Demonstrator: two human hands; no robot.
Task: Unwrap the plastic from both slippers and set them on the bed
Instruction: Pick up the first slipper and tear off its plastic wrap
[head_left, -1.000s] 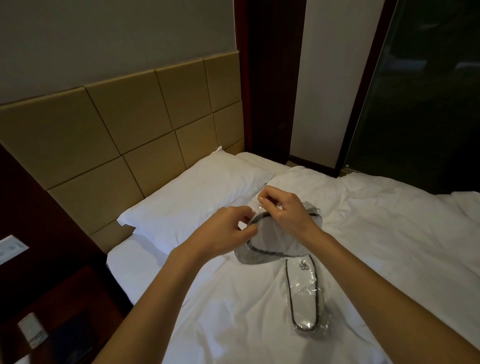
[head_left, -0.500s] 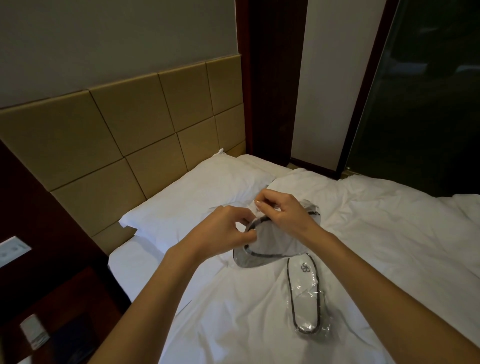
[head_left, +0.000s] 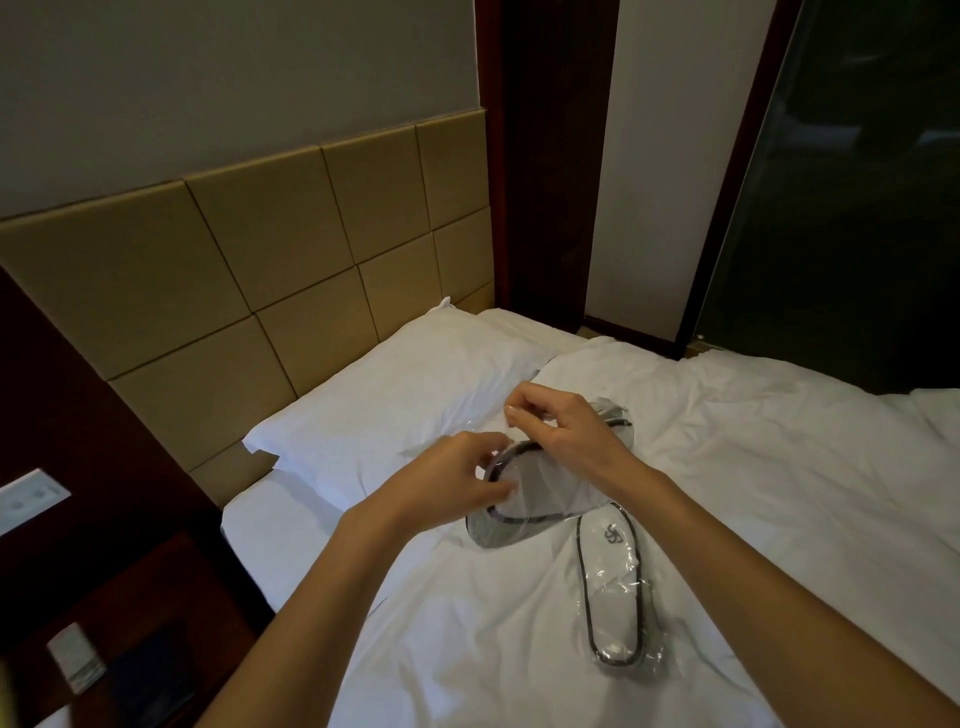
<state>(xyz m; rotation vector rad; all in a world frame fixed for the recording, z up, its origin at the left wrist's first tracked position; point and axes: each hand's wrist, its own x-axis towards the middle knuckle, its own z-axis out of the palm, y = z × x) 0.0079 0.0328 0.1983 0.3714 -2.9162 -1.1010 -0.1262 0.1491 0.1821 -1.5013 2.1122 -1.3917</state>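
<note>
A white slipper with dark edging, sealed in clear plastic (head_left: 537, 493), is held above the bed (head_left: 753, 467) between both hands. My left hand (head_left: 447, 483) pinches the plastic at the slipper's near-left rim. My right hand (head_left: 561, 426) pinches the plastic at its upper edge, fingertips curled together. A second wrapped slipper (head_left: 613, 597) with a dark logo lies flat on the white duvet just below, toe toward me, touched by neither hand.
A white pillow (head_left: 395, 395) lies against the tan padded headboard (head_left: 260, 270) at left. A dark wooden nightstand (head_left: 104, 623) with a small card stands at lower left. A dark glass panel (head_left: 857, 182) rises at right behind the bed.
The hands have drawn slightly apart, my right hand pulling the plastic upward and my left shifting lower on the slipper's rim. The slipper on the duvet has not moved.
</note>
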